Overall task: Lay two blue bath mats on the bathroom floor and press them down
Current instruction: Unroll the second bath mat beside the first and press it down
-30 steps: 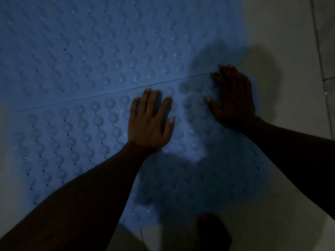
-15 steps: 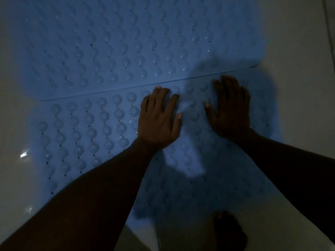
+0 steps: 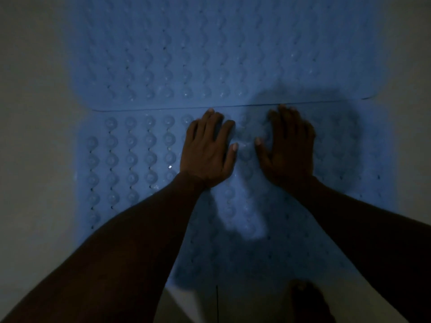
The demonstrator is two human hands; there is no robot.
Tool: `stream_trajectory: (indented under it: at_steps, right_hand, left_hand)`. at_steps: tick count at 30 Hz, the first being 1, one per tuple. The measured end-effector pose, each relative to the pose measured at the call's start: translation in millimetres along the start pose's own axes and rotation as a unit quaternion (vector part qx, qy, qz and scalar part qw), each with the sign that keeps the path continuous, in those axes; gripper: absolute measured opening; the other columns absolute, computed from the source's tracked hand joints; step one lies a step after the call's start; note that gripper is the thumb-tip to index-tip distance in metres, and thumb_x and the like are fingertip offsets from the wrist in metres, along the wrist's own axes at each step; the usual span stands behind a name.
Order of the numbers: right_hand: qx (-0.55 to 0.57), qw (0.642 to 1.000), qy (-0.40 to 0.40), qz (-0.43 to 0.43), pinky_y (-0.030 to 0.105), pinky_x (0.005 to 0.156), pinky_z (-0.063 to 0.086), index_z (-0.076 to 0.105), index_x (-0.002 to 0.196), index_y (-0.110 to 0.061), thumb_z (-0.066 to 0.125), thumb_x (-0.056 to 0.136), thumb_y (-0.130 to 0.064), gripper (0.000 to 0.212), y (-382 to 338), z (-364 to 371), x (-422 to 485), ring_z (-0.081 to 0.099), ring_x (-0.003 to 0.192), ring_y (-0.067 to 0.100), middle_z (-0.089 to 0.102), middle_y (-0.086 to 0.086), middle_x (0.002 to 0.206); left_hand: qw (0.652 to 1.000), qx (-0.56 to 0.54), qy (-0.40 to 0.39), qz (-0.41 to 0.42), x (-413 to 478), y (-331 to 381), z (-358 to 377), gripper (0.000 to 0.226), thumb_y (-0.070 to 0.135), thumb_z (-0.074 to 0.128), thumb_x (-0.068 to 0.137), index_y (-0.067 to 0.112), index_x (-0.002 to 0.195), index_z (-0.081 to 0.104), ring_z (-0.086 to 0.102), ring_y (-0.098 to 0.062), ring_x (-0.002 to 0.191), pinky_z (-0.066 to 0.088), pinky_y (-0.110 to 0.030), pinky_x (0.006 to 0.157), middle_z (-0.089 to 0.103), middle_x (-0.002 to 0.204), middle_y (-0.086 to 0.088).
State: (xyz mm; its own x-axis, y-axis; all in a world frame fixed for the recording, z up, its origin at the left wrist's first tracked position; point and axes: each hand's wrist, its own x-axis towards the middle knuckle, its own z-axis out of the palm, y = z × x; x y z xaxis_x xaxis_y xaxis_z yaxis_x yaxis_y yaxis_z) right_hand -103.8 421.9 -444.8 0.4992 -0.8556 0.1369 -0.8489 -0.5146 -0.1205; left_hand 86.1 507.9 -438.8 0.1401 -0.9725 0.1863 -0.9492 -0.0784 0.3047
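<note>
Both mats down on floor (image 3: 35,159), edge to edge. Left hand (image 3: 206,152) and right hand (image 3: 288,150) flat, fingers spread, grasping nothing, on near mat (image 3: 130,159) by seam w/ far mat (image 3: 210,54). Risk: uneven push slides near mat, opens or overlaps seam; far right corner looks lifted.

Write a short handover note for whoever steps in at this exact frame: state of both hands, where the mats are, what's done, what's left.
Left hand: open, palm flat on the near mat, fingertips close to its far edge.
Right hand: open, flat on the same mat, beside the left, thumbs apart.
Far mat: flat on the floor, its near edge meeting the near mat along a straight seam. Its right corner looks slightly lifted.
Done: both mats are laid, edge to edge.
Left: press the rest of the near mat, probably its sides and near end. Whether the far mat has been pressed cannot be told. A foot is at the near edge.
</note>
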Motion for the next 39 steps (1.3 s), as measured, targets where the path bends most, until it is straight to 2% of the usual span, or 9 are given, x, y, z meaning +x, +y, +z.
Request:
stream_trajectory:
  at_steps: [7,10,13,18,22,27,31,35,39]
  right_hand:
    - [-0.009,1.000,-0.011,-0.003,0.052,0.121,0.020,0.038,0.155,-0.015,0.035,0.101,-0.055,0.067,0.4,-0.1,-1.9,0.027,0.152,0.033,0.033,0.012,0.163]
    - [-0.016,1.000,-0.007,0.019,0.057,0.121,0.018,0.035,0.156,-0.015,0.030,0.102,-0.057,0.068,-0.5,-0.7,-1.6,0.025,0.153,0.034,0.031,0.013,0.163]
    - [0.004,0.999,0.012,0.041,0.060,0.120,0.015,0.031,0.157,-0.018,0.030,0.103,-0.054,0.066,-34.7,-2.0,8.6,0.023,0.154,0.034,0.029,0.013,0.164]
    - [0.014,0.998,-0.014,-0.054,0.054,0.121,0.019,0.036,0.157,-0.019,0.036,0.100,-0.058,0.069,-71.0,9.3,12.1,0.026,0.153,0.032,0.031,0.008,0.165]
    - [-0.001,0.999,-0.021,-0.050,0.053,0.121,0.019,0.037,0.156,-0.017,0.037,0.101,-0.057,0.068,-66.0,7.6,12.6,0.025,0.153,0.032,0.030,0.008,0.165]
    - [-0.004,0.999,-0.018,-0.050,0.054,0.121,0.018,0.037,0.155,-0.016,0.040,0.101,-0.054,0.066,-66.9,8.5,11.9,0.026,0.153,0.032,0.031,0.009,0.164]
    - [0.010,1.000,0.008,0.003,0.059,0.120,0.018,0.035,0.156,-0.017,0.037,0.103,-0.051,0.063,-99.0,6.2,21.3,0.025,0.153,0.033,0.033,0.012,0.162]
    - [0.020,0.998,0.001,-0.060,0.056,0.121,0.019,0.036,0.157,-0.019,0.035,0.103,-0.051,0.063,-132.9,17.5,19.8,0.025,0.154,0.032,0.033,0.009,0.164]
    - [0.003,0.998,-0.012,-0.066,0.054,0.123,0.015,0.035,0.157,-0.018,0.035,0.102,-0.054,0.066,-128.5,18.1,20.6,0.021,0.155,0.031,0.029,0.009,0.165]
  left_hand:
    - [0.997,0.039,0.001,-0.060,-22.0,-53.4,-27.7,0.051,0.042,0.049,0.098,0.009,0.135,0.060,0.048,-0.043,0.136,0.037,-0.057,0.109,0.054,0.140,-0.022]
    - [0.997,0.038,0.002,-0.066,-26.9,-59.4,-22.8,0.051,0.045,0.051,0.097,0.012,0.134,0.062,0.046,-0.041,0.138,0.036,-0.053,0.110,0.055,0.139,-0.020]
    - [0.997,0.036,0.006,-0.073,-26.1,-57.3,-24.6,0.050,0.044,0.053,0.097,0.012,0.134,0.062,0.045,-0.039,0.140,0.034,-0.051,0.111,0.055,0.139,-0.019]
    - [0.997,0.015,-0.003,-0.074,-27.6,-56.2,-26.9,0.052,0.042,0.050,0.098,0.009,0.137,0.062,0.046,-0.041,0.140,0.036,-0.055,0.112,0.056,0.141,-0.021]
    - [0.996,0.023,0.000,-0.082,-33.5,-77.8,-46.3,0.054,0.043,0.045,0.101,0.008,0.139,0.060,0.047,-0.042,0.138,0.037,-0.054,0.111,0.054,0.142,-0.024]
    - [0.993,0.047,-0.007,-0.112,-46.0,-111.5,-48.6,0.054,0.047,0.049,0.099,0.011,0.137,0.060,0.043,-0.041,0.140,0.035,-0.052,0.111,0.052,0.139,-0.023]
    - [0.993,0.031,-0.001,-0.115,-45.3,-110.8,-49.6,0.052,0.044,0.056,0.097,0.010,0.135,0.062,0.044,-0.042,0.139,0.036,-0.051,0.110,0.054,0.138,-0.022]
    - [0.993,0.024,0.004,-0.118,-47.4,-109.8,-49.2,0.053,0.044,0.054,0.098,0.008,0.136,0.061,0.044,-0.042,0.139,0.035,-0.051,0.112,0.054,0.138,-0.022]
    - [0.994,0.012,0.003,-0.106,-47.9,-119.9,-59.7,0.055,0.044,0.044,0.101,0.006,0.136,0.061,0.048,-0.044,0.135,0.038,-0.054,0.109,0.056,0.138,-0.024]
